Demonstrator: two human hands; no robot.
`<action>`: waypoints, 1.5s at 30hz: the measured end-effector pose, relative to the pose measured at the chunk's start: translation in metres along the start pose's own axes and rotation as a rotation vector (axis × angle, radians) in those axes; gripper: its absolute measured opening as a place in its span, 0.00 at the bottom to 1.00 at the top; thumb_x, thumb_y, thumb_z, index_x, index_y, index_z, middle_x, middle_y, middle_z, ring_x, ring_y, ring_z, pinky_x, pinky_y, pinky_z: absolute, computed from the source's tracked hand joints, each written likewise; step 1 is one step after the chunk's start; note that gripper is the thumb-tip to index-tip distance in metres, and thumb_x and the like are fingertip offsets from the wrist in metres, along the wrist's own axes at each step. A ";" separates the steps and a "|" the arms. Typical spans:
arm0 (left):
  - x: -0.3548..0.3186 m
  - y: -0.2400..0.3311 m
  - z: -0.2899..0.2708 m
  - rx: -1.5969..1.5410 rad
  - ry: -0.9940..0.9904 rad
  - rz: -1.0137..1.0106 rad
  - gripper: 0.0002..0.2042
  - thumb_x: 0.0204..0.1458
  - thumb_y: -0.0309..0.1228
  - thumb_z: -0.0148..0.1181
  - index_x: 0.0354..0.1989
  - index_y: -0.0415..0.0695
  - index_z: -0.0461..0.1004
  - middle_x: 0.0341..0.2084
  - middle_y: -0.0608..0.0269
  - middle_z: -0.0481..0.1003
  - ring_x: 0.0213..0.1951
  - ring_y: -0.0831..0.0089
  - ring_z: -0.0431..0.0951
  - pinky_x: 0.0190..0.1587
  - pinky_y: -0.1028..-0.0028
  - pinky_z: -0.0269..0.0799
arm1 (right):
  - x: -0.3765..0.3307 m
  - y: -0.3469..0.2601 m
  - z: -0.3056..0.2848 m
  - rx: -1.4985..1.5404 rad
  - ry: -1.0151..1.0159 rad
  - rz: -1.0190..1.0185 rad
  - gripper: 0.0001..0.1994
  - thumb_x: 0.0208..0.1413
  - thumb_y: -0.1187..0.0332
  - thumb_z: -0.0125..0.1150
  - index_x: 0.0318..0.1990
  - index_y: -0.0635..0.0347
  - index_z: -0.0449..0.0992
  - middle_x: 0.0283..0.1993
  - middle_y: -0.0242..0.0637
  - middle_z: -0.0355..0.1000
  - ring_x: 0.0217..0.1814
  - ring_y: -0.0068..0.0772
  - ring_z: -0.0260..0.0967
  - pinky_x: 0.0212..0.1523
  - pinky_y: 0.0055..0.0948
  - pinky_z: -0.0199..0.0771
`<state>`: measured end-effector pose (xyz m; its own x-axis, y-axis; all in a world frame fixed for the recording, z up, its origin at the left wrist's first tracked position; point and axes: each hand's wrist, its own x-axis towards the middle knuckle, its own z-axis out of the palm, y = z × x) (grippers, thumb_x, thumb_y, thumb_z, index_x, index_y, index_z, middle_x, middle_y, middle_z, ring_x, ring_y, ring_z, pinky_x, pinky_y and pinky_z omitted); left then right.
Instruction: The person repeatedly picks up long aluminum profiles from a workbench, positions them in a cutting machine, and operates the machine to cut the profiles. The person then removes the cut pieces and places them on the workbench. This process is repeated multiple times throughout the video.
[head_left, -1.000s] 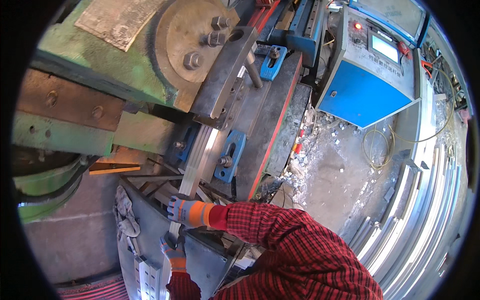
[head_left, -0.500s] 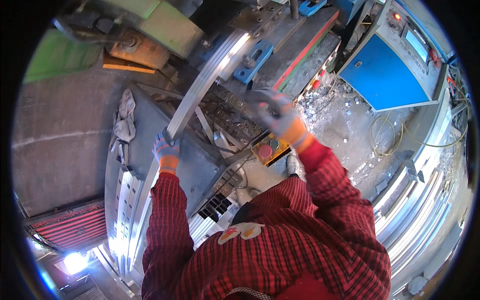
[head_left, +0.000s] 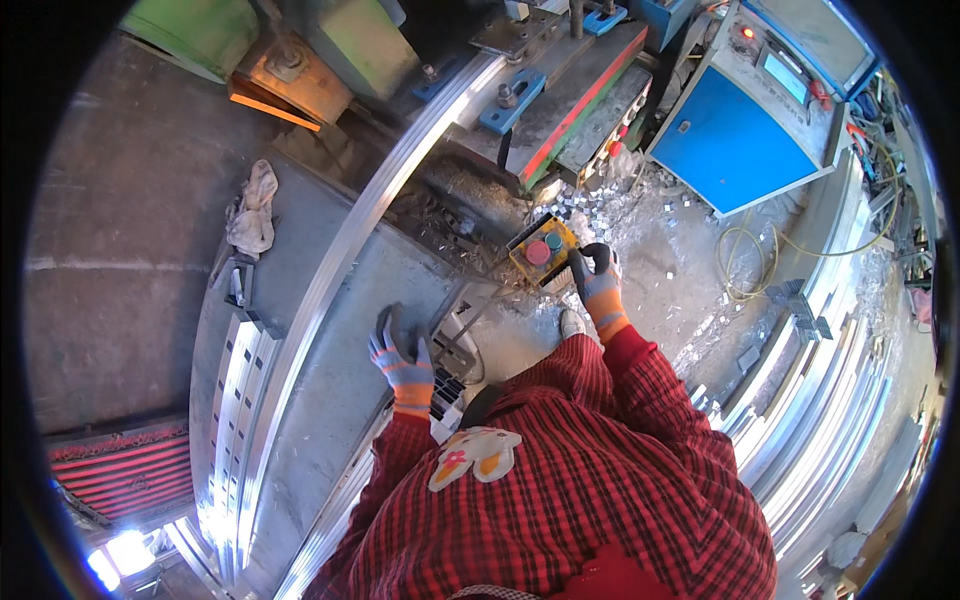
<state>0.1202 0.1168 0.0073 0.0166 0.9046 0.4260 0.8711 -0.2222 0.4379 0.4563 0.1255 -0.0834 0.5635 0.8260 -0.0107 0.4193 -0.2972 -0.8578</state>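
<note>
Yellow box [head_left: 545, 248], red and green buttons [head_left: 538, 252] uppermost; long silvery profile [head_left: 352, 235] along table [head_left: 385, 270]

Middle evenly lit; lower left burnt out by glare. Bars [head_left: 232, 410] there and rails [head_left: 800, 440] at right streaked white. Machine [head_left: 360, 50] underside, upper left, sunk in shadow. Long strip [head_left: 343, 250] bowed by lens; corners blacked out.

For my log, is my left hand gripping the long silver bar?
No, your left hand is open, apart from the bar.
</note>
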 end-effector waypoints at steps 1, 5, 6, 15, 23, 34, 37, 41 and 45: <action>-0.010 -0.002 -0.004 -0.037 -0.027 -0.011 0.29 0.44 0.28 0.67 0.59 0.46 0.70 0.54 0.51 0.72 0.58 0.49 0.68 0.63 0.55 0.59 | 0.006 -0.004 0.010 -0.018 0.058 0.074 0.24 0.54 0.51 0.66 0.51 0.60 0.74 0.49 0.52 0.74 0.57 0.54 0.68 0.54 0.45 0.69; -0.021 -0.013 -0.012 -0.040 -0.073 0.038 0.25 0.45 0.26 0.65 0.57 0.44 0.72 0.56 0.51 0.71 0.58 0.48 0.68 0.63 0.54 0.60 | 0.041 0.018 0.046 0.326 -0.075 0.084 0.28 0.54 0.53 0.68 0.56 0.64 0.71 0.48 0.49 0.76 0.50 0.46 0.73 0.51 0.39 0.73; -0.023 -0.015 -0.012 -0.048 -0.079 0.023 0.25 0.46 0.27 0.65 0.56 0.44 0.72 0.56 0.51 0.71 0.58 0.48 0.68 0.63 0.54 0.60 | 0.046 0.021 0.051 0.504 -0.193 0.171 0.27 0.54 0.56 0.70 0.55 0.66 0.71 0.47 0.44 0.78 0.47 0.35 0.74 0.49 0.34 0.74; -0.018 -0.011 -0.013 -0.010 -0.014 0.083 0.19 0.47 0.26 0.63 0.51 0.46 0.77 0.50 0.51 0.75 0.54 0.49 0.72 0.58 0.55 0.66 | 0.057 0.033 0.057 0.318 -0.233 0.154 0.26 0.48 0.60 0.76 0.49 0.68 0.74 0.42 0.41 0.78 0.42 0.31 0.74 0.43 0.31 0.76; -0.018 -0.009 -0.010 0.074 0.007 0.088 0.17 0.48 0.29 0.64 0.49 0.49 0.78 0.48 0.54 0.76 0.51 0.50 0.74 0.55 0.55 0.67 | 0.067 0.048 0.069 0.203 -0.289 0.192 0.29 0.46 0.52 0.76 0.48 0.65 0.73 0.43 0.47 0.79 0.45 0.41 0.77 0.46 0.38 0.75; -0.014 -0.010 -0.004 0.060 -0.017 0.113 0.18 0.47 0.30 0.64 0.49 0.52 0.78 0.50 0.56 0.74 0.52 0.51 0.72 0.55 0.54 0.66 | 0.032 0.078 0.023 0.488 0.182 0.162 0.14 0.64 0.60 0.60 0.45 0.62 0.78 0.39 0.41 0.79 0.41 0.33 0.73 0.47 0.34 0.73; -0.014 -0.008 -0.007 0.042 -0.011 0.110 0.18 0.46 0.30 0.65 0.49 0.53 0.78 0.50 0.56 0.74 0.52 0.51 0.72 0.54 0.54 0.67 | 0.017 0.136 0.007 0.065 0.164 0.254 0.14 0.63 0.59 0.58 0.42 0.62 0.79 0.41 0.49 0.80 0.44 0.47 0.77 0.46 0.40 0.73; -0.021 -0.018 -0.009 0.036 -0.014 0.094 0.20 0.46 0.30 0.65 0.50 0.53 0.77 0.51 0.57 0.74 0.54 0.52 0.72 0.56 0.53 0.65 | -0.030 0.207 -0.010 -0.382 -0.309 0.435 0.25 0.58 0.46 0.54 0.42 0.62 0.79 0.46 0.58 0.77 0.53 0.61 0.73 0.54 0.50 0.73; -0.023 -0.020 -0.002 0.077 -0.056 0.019 0.22 0.45 0.31 0.65 0.53 0.54 0.76 0.53 0.58 0.73 0.57 0.53 0.70 0.60 0.54 0.62 | -0.073 0.243 -0.013 -0.584 -0.795 0.340 0.29 0.58 0.44 0.49 0.49 0.61 0.79 0.51 0.56 0.76 0.56 0.60 0.73 0.57 0.47 0.72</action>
<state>0.1009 0.0997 -0.0096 0.0594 0.9198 0.3878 0.9055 -0.2131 0.3668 0.5265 -0.0138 -0.2845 0.1739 0.6694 -0.7223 0.7250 -0.5833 -0.3661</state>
